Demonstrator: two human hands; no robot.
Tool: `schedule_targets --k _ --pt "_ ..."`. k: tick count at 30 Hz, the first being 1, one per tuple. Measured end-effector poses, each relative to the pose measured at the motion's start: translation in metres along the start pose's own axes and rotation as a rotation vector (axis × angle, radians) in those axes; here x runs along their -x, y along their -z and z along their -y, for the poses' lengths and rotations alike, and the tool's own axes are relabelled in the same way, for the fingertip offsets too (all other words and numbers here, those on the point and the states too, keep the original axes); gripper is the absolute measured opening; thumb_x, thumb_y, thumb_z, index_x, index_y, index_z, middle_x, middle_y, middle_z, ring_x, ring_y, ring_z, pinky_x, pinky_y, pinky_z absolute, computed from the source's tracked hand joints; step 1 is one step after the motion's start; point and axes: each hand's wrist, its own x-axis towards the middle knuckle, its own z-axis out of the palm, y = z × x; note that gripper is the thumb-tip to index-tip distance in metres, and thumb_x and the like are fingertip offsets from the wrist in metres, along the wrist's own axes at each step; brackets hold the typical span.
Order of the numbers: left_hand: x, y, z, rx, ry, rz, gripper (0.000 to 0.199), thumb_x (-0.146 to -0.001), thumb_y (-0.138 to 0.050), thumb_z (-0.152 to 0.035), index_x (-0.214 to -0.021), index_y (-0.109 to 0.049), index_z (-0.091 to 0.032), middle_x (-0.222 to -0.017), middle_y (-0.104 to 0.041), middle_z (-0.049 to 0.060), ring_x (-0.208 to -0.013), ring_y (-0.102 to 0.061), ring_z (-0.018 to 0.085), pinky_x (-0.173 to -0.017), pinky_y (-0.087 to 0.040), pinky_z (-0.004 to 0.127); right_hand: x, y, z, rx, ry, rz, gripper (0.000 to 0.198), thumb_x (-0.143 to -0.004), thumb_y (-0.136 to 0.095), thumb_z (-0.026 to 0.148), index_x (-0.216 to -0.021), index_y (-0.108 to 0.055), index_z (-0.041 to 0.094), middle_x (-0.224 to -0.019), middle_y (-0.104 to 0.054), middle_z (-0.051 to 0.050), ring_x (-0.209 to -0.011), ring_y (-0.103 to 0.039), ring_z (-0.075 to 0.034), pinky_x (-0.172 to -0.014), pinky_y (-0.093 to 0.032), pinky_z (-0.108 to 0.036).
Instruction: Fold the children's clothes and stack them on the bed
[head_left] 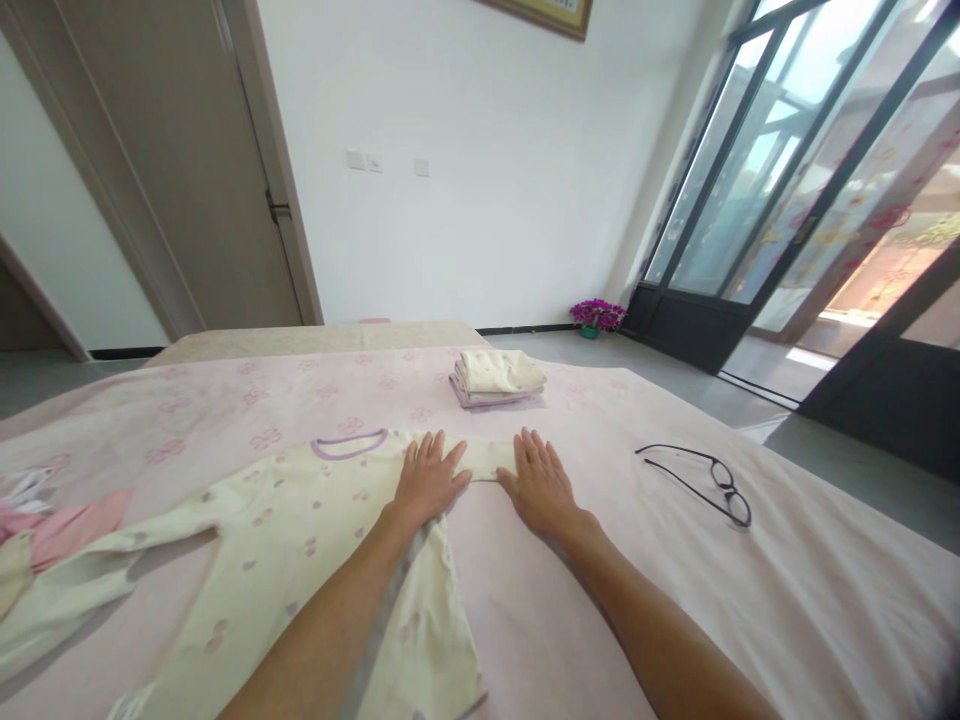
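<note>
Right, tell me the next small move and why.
Probably use the right hand to fold the sleeve inward over the shirt: the sleeve lies stretched out sideways, with the left hand flat near its inner end.

Bright daylight from glass doors [806, 225], right; soft shadows; edges stretched.

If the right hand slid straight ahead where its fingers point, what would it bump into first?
Probably the folded cloth stack, which lies ahead of the right hand on the bed cover; how far ahead is hard to tell.
</note>
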Motion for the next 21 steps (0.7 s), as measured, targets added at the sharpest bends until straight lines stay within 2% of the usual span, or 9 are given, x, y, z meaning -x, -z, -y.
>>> schedule_targets --k 2,4,6,9,11,12,14,17,21 --pt "0.0 -0.001 0.0 -0.003 0.001 -0.007 0.06 -0.095 -0.037 -0.058 -0.15 -0.038 -0.033 -0.16 -0.03 0.01 -0.147 -0.022 0.035 -0.116 -0.014 0.055 0.001 -0.002 0.009 -0.038 0.168 0.011 0.067 -0.102 -0.024 0.05 -0.153 -0.029 0.007 -0.16 -0.02 -0.016 -0.149 -0.016 -0.027 -0.12 -0.016 -0.047" --pt "0.001 -0.001 0.0 -0.006 -0.001 -0.009 0.06 -0.095 -0.037 -0.057 -0.15 -0.037 -0.033 -0.16 -0.029 0.009 -0.147 -0.021 0.035 -0.116 -0.014 0.055 0.0 -0.005 0.01 -0.047 0.245 0.049 0.065 -0.102 -0.021 0.049 -0.153 -0.029 0.009 -0.16 -0.022 -0.015 -0.149 -0.017 -0.026 -0.12 -0.017 -0.046" --pt "0.001 0.0 0.0 -0.009 -0.005 -0.01 0.06 -0.095 -0.037 -0.057 -0.15 -0.037 -0.033 -0.16 -0.029 0.01 -0.147 -0.022 0.034 -0.116 -0.014 0.055 -0.001 -0.008 0.001 -0.026 0.181 0.089 0.067 -0.102 -0.02 0.051 -0.153 -0.03 0.009 -0.159 -0.022 -0.016 -0.149 -0.018 -0.028 -0.119 -0.017 -0.048" --pt "0.002 0.0 0.001 -0.008 -0.006 -0.01 0.06 -0.095 -0.036 -0.057 -0.15 -0.037 -0.033 -0.159 -0.03 0.011 -0.147 -0.022 0.034 -0.116 -0.014 0.055 -0.004 -0.01 -0.022 0.035 -0.049 0.132 0.07 -0.101 -0.022 0.053 -0.152 -0.031 0.004 -0.158 -0.025 -0.019 -0.148 -0.02 -0.031 -0.117 -0.019 -0.052" --pt "0.002 0.0 0.001 -0.004 -0.002 -0.009 0.06 -0.095 -0.035 -0.057 -0.15 -0.037 -0.032 -0.159 -0.03 0.011 -0.147 -0.022 0.034 -0.116 -0.014 0.055 -0.005 -0.01 -0.032 0.083 -0.178 0.076 0.071 -0.1 -0.025 0.052 -0.15 -0.033 0.001 -0.157 -0.027 -0.022 -0.147 -0.021 -0.033 -0.117 -0.017 -0.054" --pt "0.002 0.001 0.0 -0.001 0.0 -0.008 0.06 -0.095 -0.035 -0.057 -0.15 -0.037 -0.032 -0.159 -0.029 0.012 -0.147 -0.022 0.034 -0.116 -0.014 0.055 -0.005 -0.01 -0.033 0.096 -0.19 0.023 0.071 -0.1 -0.026 0.051 -0.15 -0.033 0.0 -0.157 -0.026 -0.022 -0.147 -0.02 -0.034 -0.118 -0.015 -0.054" --pt "0.003 0.001 0.0 0.007 0.002 -0.005 0.06 -0.095 -0.034 -0.058 -0.15 -0.037 -0.032 -0.16 -0.029 0.012 -0.147 -0.021 0.034 -0.117 -0.014 0.055 -0.003 -0.011 -0.028 0.076 -0.076 -0.062 0.068 -0.101 -0.025 0.048 -0.152 -0.029 0.003 -0.159 -0.022 -0.019 -0.149 -0.016 -0.03 -0.119 -0.013 -0.051" --pt "0.003 0.002 0.0 0.021 0.004 -0.01 0.061 -0.095 -0.034 -0.059 -0.15 -0.037 -0.032 -0.16 -0.028 0.011 -0.147 -0.021 0.033 -0.117 -0.014 0.055 -0.002 -0.016 -0.012 -0.002 0.18 -0.027 0.064 -0.102 -0.02 0.046 -0.154 -0.026 0.011 -0.161 -0.022 -0.012 -0.149 -0.017 -0.024 -0.12 -0.018 -0.046" --pt "0.004 0.003 0.002 0.063 -0.003 -0.019 0.063 -0.094 -0.035 -0.059 -0.149 -0.037 -0.028 -0.16 -0.028 0.012 -0.148 -0.02 0.032 -0.118 -0.013 0.055 -0.005 -0.028 -0.005 0.019 0.15 -0.006 0.067 -0.101 -0.022 0.051 -0.151 -0.034 0.008 -0.157 -0.029 -0.016 -0.147 -0.024 -0.029 -0.118 -0.021 -0.05"
